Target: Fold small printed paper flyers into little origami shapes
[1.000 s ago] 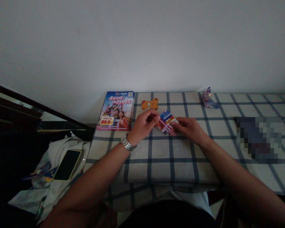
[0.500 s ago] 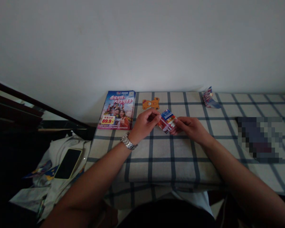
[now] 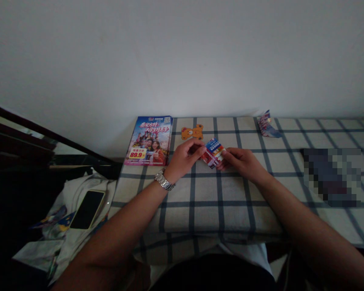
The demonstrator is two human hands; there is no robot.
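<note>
A small folded piece of printed paper point(image 3: 212, 152), blue, red and white, is held just above the checked tablecloth point(image 3: 206, 202). My left hand point(image 3: 185, 158), with a metal watch on its wrist, pinches the paper's left edge. My right hand point(image 3: 241, 163) pinches its right edge. Both hands have their fingers curled and closed on the paper.
A colourful flyer point(image 3: 149, 140) lies at the table's far left, with an orange bear-shaped cutout point(image 3: 192, 132) beside it. Another folded paper piece point(image 3: 266, 125) sits by the wall. A blurred dark patch point(image 3: 332, 176) is at the right. A phone point(image 3: 87, 209) lies on cloth left of the table.
The hands and the folded paper have shifted very slightly; the paper is turned a little. Nothing else has moved.
</note>
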